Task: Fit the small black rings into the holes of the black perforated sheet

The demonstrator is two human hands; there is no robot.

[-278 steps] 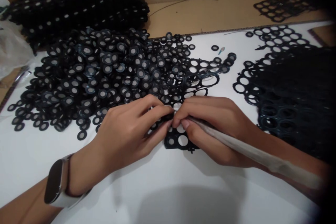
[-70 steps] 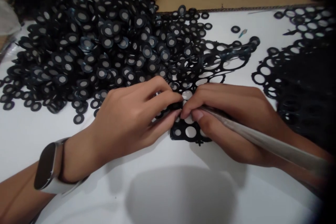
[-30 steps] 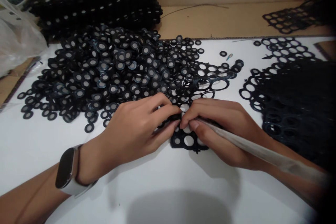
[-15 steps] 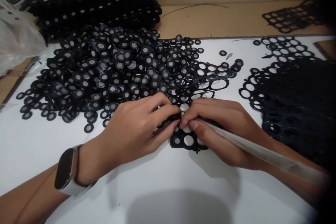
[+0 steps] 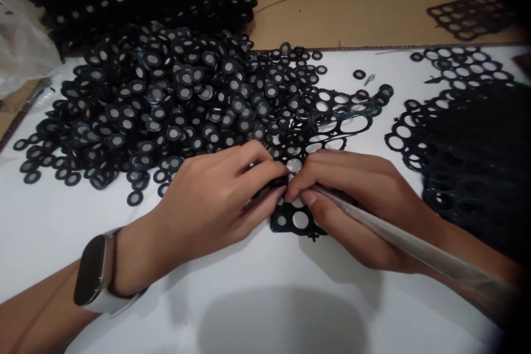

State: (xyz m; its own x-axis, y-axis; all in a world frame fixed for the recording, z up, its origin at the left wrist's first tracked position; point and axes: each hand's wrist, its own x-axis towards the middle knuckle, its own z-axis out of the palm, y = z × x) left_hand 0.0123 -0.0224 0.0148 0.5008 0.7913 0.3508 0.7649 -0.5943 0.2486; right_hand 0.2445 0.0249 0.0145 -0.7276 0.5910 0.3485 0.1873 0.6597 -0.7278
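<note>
My left hand (image 5: pixel 224 202), with a watch at its wrist, has its thumb and fingers closed on the left edge of a small black perforated sheet (image 5: pixel 286 228) with rows of round holes. My right hand (image 5: pixel 357 204) meets it at the sheet, gripping a long grey-white stick-like tool (image 5: pixel 398 235) that runs back along the forearm. The tool's tip is hidden by the fingers. Just behind my hands, a large heap of black rings (image 5: pixel 191 105) spreads over the white work surface (image 5: pixel 265 310).
Dark perforated sheets (image 5: pixel 473 155) are piled at the right. A stacked black bundle (image 5: pixel 136 0) stands at the back left beside a clear plastic bag (image 5: pixel 25 44). Loose black webbing (image 5: pixel 352 121) lies beyond my right hand. A small pointed bit (image 5: pixel 369 79) lies near a ring.
The view has shifted slightly, so the background sits a little higher and the right-hand items farther right. Both hands keep nearly the same pose at the sheet.
</note>
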